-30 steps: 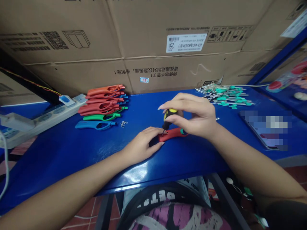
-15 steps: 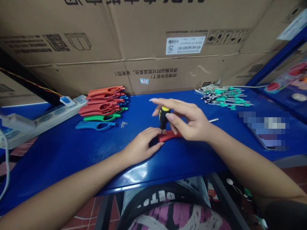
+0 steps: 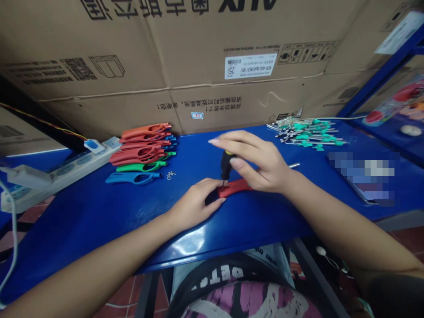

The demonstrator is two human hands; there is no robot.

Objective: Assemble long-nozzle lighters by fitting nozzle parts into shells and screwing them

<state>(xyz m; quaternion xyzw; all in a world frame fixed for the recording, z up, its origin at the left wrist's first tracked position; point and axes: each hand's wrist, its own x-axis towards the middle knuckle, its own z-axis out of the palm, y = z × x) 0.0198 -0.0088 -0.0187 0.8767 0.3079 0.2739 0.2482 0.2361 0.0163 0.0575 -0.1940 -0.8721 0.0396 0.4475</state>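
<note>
My left hand [image 3: 198, 202] pinches the left end of a red lighter casing [image 3: 233, 188] and holds it against the blue tabletop. My right hand [image 3: 261, 163] grips a short black and yellow screwdriver [image 3: 226, 166] by its handle. The screwdriver stands nearly upright, its tip on the casing's left end beside my left fingers. Part of the casing lies hidden under my right hand, and a metal tube [image 3: 294, 165] shows beyond it on the right. Whether a screw sits under the tip is too small to make out.
Orange, red, green and blue lighter casings [image 3: 142, 154] are stacked at the left, beside small screws [image 3: 171, 176]. A power strip [image 3: 73, 170] runs along the left. Metal rods with green parts [image 3: 311, 134] lie back right, near a phone [image 3: 359, 176]. Cardboard [image 3: 132, 97] stands behind the table.
My right hand has shifted its fingers around the screwdriver handle, now covering more of its top. My left hand and the casing stay in place. The camera view has tilted slightly.
</note>
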